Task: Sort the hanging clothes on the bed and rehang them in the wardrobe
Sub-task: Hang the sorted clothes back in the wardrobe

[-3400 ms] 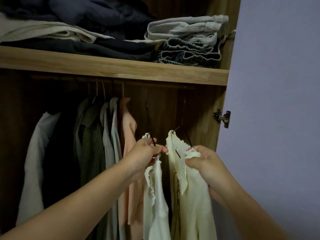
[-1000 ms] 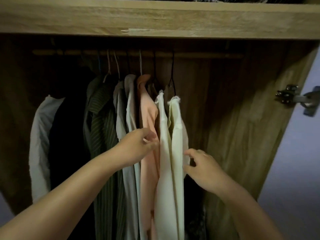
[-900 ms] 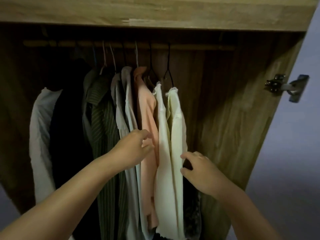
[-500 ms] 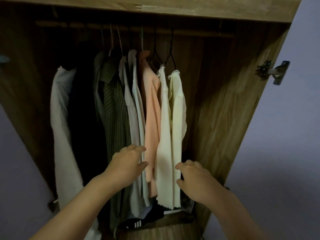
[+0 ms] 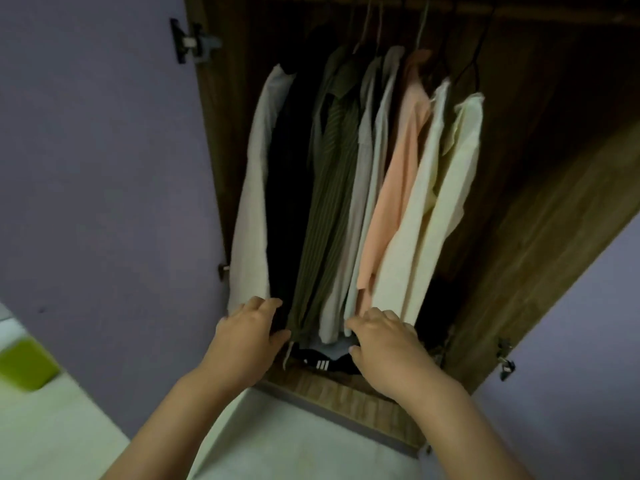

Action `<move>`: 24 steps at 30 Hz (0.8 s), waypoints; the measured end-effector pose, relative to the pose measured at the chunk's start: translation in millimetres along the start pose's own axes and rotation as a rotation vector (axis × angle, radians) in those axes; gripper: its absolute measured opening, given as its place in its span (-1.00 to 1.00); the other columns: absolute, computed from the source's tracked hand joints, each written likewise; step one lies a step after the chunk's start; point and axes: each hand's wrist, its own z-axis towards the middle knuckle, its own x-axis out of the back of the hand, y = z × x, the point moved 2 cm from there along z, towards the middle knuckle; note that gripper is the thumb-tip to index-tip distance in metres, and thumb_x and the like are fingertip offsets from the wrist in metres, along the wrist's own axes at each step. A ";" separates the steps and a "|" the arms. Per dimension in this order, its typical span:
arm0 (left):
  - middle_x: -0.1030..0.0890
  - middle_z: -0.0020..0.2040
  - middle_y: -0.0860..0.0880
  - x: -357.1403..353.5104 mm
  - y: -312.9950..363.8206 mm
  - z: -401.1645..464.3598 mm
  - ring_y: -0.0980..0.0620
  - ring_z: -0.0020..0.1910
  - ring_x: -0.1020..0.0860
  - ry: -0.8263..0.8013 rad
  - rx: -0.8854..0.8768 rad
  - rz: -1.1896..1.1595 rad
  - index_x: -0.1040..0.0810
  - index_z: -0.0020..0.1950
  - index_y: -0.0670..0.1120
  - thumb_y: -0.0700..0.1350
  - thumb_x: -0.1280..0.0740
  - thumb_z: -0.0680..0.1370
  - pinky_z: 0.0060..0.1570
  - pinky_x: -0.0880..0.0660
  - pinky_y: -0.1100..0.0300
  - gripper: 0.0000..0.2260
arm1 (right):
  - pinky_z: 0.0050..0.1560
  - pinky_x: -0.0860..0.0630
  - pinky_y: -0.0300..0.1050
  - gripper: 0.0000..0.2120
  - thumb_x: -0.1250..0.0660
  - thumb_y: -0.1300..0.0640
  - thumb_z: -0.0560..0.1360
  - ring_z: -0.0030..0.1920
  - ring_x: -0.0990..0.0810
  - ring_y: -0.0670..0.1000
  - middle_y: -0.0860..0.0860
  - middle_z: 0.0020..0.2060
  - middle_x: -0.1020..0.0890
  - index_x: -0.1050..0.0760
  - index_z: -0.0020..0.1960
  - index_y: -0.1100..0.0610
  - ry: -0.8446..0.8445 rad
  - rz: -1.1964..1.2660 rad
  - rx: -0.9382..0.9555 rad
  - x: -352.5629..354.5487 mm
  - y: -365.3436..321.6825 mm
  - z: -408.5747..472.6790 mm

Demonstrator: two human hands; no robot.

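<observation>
Wardrobe (image 5: pixel 554 237) open, clothes (image 5: pixel 398 188) hung – left hand (image 5: pixel 247 336), right hand (image 5: pixel 384 341) at hems, fingers loose, gripping nothing. Smooth hems downward gently – don't yank hangers.

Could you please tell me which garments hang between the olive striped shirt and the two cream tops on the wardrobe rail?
In the head view, between the olive striped shirt and the cream tops hang two pale grey-white garments and a peach top.

Wooden wardrobe floor (image 5: pixel 332 389) under a dark folded garment (image 5: pixel 323 362) (white stripes showing).
</observation>
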 end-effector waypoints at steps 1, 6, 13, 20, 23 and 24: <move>-0.37 0.37 0.01 -0.6 -8.4 -15.4 -0.04 0.32 -0.37 0.003 0.041 0.000 -0.22 0.45 0.01 0.04 -0.21 0.58 0.26 -0.35 0.10 -0.55 | 0.29 -0.29 0.03 -0.67 -0.11 0.13 0.60 0.31 -0.27 0.10 0.07 0.27 -0.37 -0.31 0.35 0.03 -0.014 -0.001 0.040 -4.3 -9.0 -3.3; -0.40 0.33 -0.01 3.8 -52.8 -79.8 -0.05 0.30 -0.39 0.022 0.236 0.034 -0.30 0.40 0.00 0.06 -0.21 0.57 0.23 -0.36 0.10 -0.59 | 0.33 -0.25 0.07 -0.65 -0.12 0.07 0.61 0.37 -0.24 0.10 0.04 0.34 -0.33 -0.28 0.39 0.01 -0.085 -0.030 0.209 -28.5 -63.5 -11.4; -0.37 0.36 0.01 42.9 -111.4 -150.3 -0.03 0.33 -0.36 0.144 0.421 0.063 -0.23 0.44 0.02 0.07 -0.19 0.58 0.22 -0.34 0.16 -0.55 | 0.27 -0.23 0.02 -0.69 -0.13 0.17 0.57 0.29 -0.28 0.10 0.04 0.24 -0.38 -0.33 0.31 0.03 -0.074 -0.066 0.469 -43.6 -164.6 -15.7; -0.37 0.35 0.02 94.5 -190.1 -241.1 -0.01 0.31 -0.36 0.281 0.627 0.082 -0.22 0.44 0.02 0.07 -0.16 0.59 0.23 -0.34 0.13 -0.57 | 0.29 -0.24 0.02 -0.65 -0.10 0.20 0.57 0.30 -0.27 0.10 0.03 0.25 -0.36 -0.30 0.34 0.02 -0.063 -0.051 0.734 -50.1 -300.8 -40.7; -0.36 0.35 0.03 118.0 -230.3 -290.0 0.00 0.31 -0.35 0.314 0.708 0.101 -0.21 0.45 0.03 0.08 -0.16 0.59 0.23 -0.33 0.15 -0.56 | 0.27 -0.25 0.02 -0.65 -0.09 0.21 0.56 0.29 -0.27 0.09 0.02 0.24 -0.36 -0.31 0.32 0.00 -0.049 -0.038 0.830 -61.7 -364.7 -60.9; -0.36 0.35 0.03 126.3 -244.0 -306.6 0.00 0.31 -0.35 0.324 0.731 0.108 -0.21 0.45 0.03 0.08 -0.16 0.59 0.23 -0.33 0.16 -0.57 | 0.29 -0.24 0.03 -0.64 -0.08 0.20 0.56 0.31 -0.25 0.09 0.02 0.25 -0.35 -0.29 0.34 0.00 -0.057 -0.039 0.856 -65.5 -386.0 -68.6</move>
